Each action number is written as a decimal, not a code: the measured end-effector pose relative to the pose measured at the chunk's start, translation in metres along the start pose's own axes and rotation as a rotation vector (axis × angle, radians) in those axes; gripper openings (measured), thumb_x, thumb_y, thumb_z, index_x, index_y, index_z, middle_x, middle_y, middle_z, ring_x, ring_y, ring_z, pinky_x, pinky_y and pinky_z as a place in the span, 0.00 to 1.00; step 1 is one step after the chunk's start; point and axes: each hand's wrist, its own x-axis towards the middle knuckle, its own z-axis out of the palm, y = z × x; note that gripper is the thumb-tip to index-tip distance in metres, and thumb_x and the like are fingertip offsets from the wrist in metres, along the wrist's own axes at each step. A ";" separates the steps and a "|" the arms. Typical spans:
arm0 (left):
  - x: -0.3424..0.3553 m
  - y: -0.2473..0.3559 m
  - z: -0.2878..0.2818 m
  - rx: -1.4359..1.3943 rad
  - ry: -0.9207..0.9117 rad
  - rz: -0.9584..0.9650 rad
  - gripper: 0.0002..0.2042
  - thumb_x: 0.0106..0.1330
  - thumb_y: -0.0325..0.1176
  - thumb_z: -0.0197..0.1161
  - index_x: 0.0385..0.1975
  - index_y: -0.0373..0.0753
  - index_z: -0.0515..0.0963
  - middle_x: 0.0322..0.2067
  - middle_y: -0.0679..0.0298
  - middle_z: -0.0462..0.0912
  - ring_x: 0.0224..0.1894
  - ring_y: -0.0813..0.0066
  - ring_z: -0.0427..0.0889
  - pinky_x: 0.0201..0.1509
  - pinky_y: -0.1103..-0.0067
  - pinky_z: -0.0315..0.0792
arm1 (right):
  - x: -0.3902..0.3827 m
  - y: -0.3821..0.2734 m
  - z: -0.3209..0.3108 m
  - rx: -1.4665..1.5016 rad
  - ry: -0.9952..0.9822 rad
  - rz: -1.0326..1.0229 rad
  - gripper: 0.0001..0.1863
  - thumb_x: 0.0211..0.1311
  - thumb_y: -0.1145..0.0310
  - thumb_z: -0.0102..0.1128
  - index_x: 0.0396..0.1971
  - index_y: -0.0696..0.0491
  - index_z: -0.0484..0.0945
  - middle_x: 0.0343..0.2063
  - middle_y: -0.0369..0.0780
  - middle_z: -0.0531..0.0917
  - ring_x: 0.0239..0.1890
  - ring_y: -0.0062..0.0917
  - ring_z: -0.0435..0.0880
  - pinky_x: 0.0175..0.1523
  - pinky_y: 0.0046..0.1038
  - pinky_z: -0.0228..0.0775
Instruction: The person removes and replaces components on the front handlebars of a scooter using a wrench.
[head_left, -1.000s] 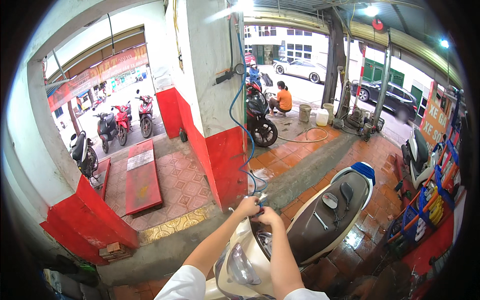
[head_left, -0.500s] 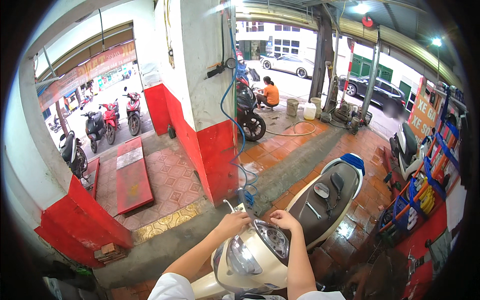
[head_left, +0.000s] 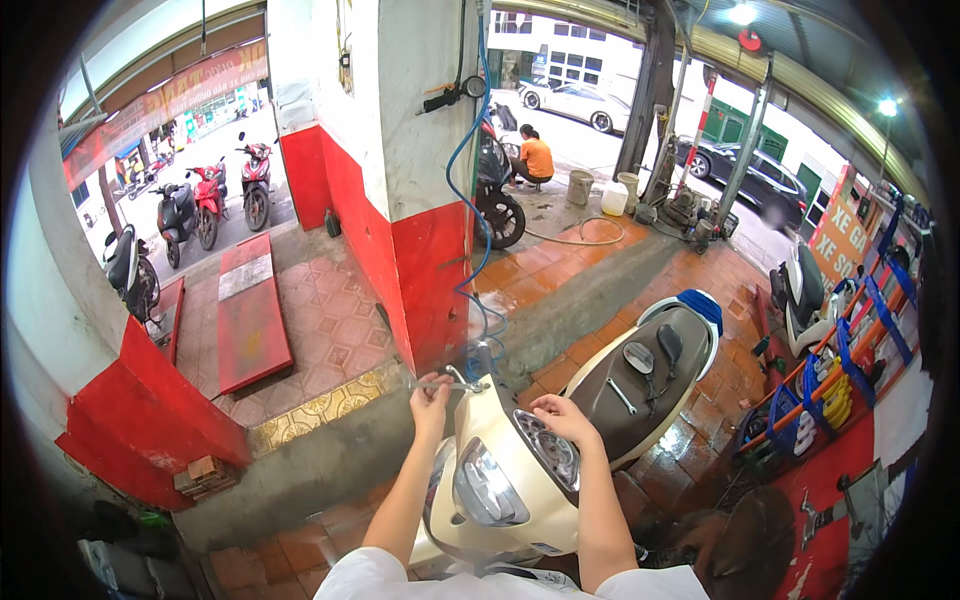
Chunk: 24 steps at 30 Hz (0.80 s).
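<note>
A cream scooter (head_left: pixel 505 425) faces me, its clear headlight (head_left: pixel 488 488) below my hands. Beside the silver brake lever (head_left: pixel 458 374), at the left of the handlebar, is my left hand (head_left: pixel 430 405). Its fingers are pinched on a thin grey metal rod; whether this is a loose tool or a scooter part I cannot make out. My right hand (head_left: pixel 566 418) rests by the upper rim of the instrument panel (head_left: pixel 550 445), its fingers bent together and their tips partly hidden. On the brown seat (head_left: pixel 600 400) lie a wrench (head_left: pixel 623 396) and two mirrors, one being a dark mirror (head_left: pixel 670 347).
A red and white pillar (head_left: pixel 425 270) with a hanging blue hose (head_left: pixel 458 180) stands ahead. A rack (head_left: pixel 840 370) with blue and orange parts is at the right. A person in orange (head_left: pixel 535 157) crouches near the road. A red ramp (head_left: pixel 252 320) lies at the left.
My left hand has moved left off the handlebar cover to beside the brake lever, where it pinches the grey rod. My right hand has shifted slightly along the panel's rim. The view has shifted slightly.
</note>
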 end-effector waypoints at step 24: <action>-0.013 0.082 0.079 1.161 -0.988 0.597 0.07 0.48 0.24 0.62 0.28 0.39 0.79 0.33 0.59 0.79 0.43 0.59 0.79 0.44 0.68 0.76 | -0.008 -0.008 0.021 -0.129 0.251 -0.028 0.11 0.64 0.71 0.60 0.44 0.57 0.79 0.33 0.38 0.84 0.33 0.20 0.80 0.42 0.25 0.74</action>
